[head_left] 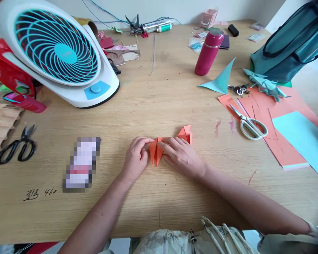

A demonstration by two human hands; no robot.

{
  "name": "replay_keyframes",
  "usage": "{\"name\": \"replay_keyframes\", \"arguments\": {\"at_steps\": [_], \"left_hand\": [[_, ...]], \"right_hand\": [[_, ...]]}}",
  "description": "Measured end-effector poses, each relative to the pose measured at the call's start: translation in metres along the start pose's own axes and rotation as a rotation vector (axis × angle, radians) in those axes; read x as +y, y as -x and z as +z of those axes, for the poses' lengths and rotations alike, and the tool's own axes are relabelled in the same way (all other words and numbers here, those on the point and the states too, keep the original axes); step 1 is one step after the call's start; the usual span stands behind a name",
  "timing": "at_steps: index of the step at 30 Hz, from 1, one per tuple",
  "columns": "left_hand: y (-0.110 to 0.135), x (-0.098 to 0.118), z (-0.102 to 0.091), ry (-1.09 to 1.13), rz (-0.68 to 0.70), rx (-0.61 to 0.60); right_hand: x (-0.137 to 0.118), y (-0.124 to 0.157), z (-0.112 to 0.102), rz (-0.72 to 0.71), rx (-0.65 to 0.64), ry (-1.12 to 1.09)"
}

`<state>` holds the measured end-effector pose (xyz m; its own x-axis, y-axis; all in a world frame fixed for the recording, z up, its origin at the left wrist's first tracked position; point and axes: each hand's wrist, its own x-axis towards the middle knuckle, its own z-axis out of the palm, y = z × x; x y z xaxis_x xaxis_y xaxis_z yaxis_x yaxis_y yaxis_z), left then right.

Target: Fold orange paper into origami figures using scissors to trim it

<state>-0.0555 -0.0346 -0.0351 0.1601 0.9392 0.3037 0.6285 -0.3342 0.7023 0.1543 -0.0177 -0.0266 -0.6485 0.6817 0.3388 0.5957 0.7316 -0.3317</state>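
Observation:
A folded orange paper figure (pixel 155 153) lies on the wooden table in front of me, its pointed flaps toward me. At its left end my left hand (pixel 136 155) pinches the paper between thumb and fingers. My right hand (pixel 181 155) presses down on the figure from the right, fingers bent over its middle and hiding part of it. Beyond the right fingers another folded orange part (pixel 185 134) sticks up; whether it belongs to the same piece is hidden by the hand.
White-handled scissors (pixel 251 128) rest on orange sheets (pixel 286 148) at right, near a teal folded figure (pixel 267 84) and a teal paper triangle (pixel 219 79). A magenta bottle (pixel 209 53) stands behind. At left are a fan (pixel 106 90), a blurred phone (pixel 81 164) and black scissors (pixel 22 146).

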Motion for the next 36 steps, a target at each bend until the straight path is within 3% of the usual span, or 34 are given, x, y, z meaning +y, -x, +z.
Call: {"name": "replay_keyframes", "arguments": {"at_steps": [7,13,19,27,36], "left_hand": [[-0.001,0.000,-0.003,-0.041,0.097,-0.132],[0.003,0.010,0.002,-0.037,0.173,-0.170],[0.009,0.019,0.004,0.024,0.263,-0.333],[0.015,0.027,0.006,-0.020,0.313,-0.437],[0.016,0.029,0.012,-0.052,0.281,-0.397]], "right_hand": [[0.010,-0.001,0.009,0.040,0.090,-0.061],[0.006,0.020,-0.006,0.017,0.103,-0.059],[-0.003,0.052,-0.022,-0.027,0.024,-0.028],[-0.001,0.072,-0.022,-0.009,-0.050,-0.071],[0.001,0.070,-0.022,0.049,-0.018,-0.167]]}}
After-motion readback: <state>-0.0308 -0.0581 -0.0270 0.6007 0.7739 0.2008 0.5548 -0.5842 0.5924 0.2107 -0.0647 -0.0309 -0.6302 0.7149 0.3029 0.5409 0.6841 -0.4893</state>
